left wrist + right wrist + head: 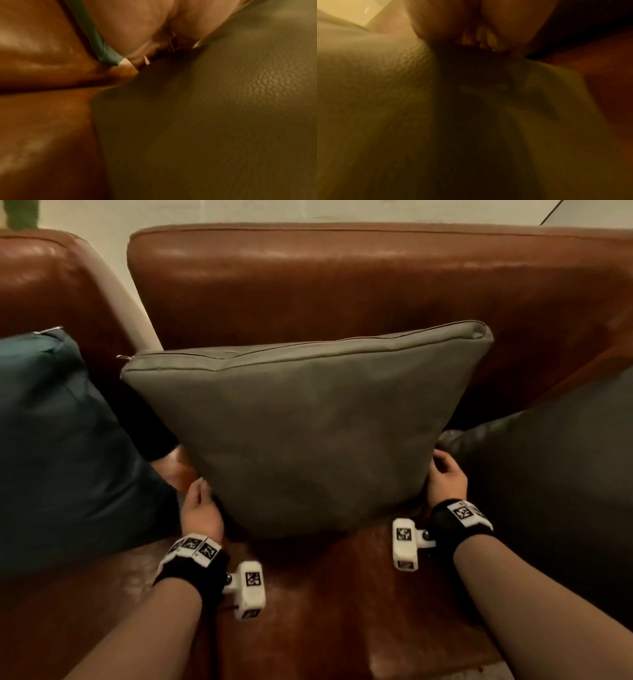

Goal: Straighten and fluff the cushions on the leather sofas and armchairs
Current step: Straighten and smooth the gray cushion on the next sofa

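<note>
cushion under inspection: grey-green square faux-leather cushion (308,433), upright against brown leather sofa (342,278) backrest. left hand (200,508) and right hand (445,477) each curl a grip round its lower side edges. judged light, soft, slightly slick; side edges suit.

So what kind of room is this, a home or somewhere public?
Probably a lounge or living room; which one I can't tell. A brown leather sofa holds an olive cushion, gripped by both hands, and a teal cushion.
</note>
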Motion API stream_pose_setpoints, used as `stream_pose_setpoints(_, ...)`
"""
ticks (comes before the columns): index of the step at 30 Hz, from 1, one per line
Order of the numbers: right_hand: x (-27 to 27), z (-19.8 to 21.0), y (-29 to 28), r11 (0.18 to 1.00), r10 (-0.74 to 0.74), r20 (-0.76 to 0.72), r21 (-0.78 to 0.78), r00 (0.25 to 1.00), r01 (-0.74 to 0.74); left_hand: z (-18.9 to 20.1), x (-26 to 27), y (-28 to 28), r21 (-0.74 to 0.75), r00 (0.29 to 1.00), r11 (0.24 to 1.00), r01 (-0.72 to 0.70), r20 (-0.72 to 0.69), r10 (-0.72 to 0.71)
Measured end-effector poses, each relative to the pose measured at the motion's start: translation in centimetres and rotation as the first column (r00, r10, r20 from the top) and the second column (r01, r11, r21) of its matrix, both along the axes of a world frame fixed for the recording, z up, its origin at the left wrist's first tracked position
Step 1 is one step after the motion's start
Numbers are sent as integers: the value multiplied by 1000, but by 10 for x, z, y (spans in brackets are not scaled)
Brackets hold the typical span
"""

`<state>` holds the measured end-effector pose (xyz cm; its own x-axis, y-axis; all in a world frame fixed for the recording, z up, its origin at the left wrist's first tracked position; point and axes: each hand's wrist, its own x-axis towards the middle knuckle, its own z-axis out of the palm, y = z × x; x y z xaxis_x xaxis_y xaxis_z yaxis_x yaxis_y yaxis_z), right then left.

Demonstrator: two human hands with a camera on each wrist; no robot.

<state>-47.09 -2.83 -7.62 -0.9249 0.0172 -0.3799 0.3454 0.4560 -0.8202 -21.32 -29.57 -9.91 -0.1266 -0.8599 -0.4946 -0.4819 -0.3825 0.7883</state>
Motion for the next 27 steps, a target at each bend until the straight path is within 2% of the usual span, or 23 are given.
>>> stream_pose_setpoints(3, -16, 10, -2, 997, -47, -116, 55, 992, 53, -4, -10, -8, -58, 990, 989, -137, -42, 134)
stream_pose_setpoints(6, -20, 20, 4, 995, -17, -165, 95, 986, 33, -1, -16, -9, -97, 972, 970, -223, -91, 214)
stream_pose_setpoints(8, -14, 20, 7, 993, -27, -136, 110, 990, 42, -4, -9, -5, -110, 978, 973, -203, -76, 195)
stream_pose_setpoints(11, 1, 8, 9, 990, -140, 8, -11, 990, 140, -12, 6, 5, 2, 991, 992, -123, -58, 122)
stream_pose_setpoints(14, 8, 0, 0, 996, -71, 72, 64, 995, 66, -12, 6, 12, 136, 995, 987, -87, -32, 92)
stream_pose_setpoints(17, 1, 2, -3, 987, -67, -4, 149, 998, 67, -11, 3, 10, 71, 982, 980, -189, 1, 189)
stream_pose_setpoints(21, 2, 7, 6, 986, -117, -54, 115, 992, 123, -9, 0, 4, 0, 959, 959, -285, -1, 285)
stream_pose_setpoints(23, 7, 6, 9, 983, -145, -16, 109, 989, 145, -10, 4, 5, -25, 965, 965, -261, 1, 261)
stream_pose_setpoints(25, 11, -3, 15, 984, -176, 115, 31, 978, 173, -16, 14, 10, 48, 985, 987, -151, 89, 147)
stream_pose_setpoints(27, 19, -10, 19, 995, -66, 197, 80, 978, 51, -24, 24, 20, 174, 982, 984, -49, 186, 16)
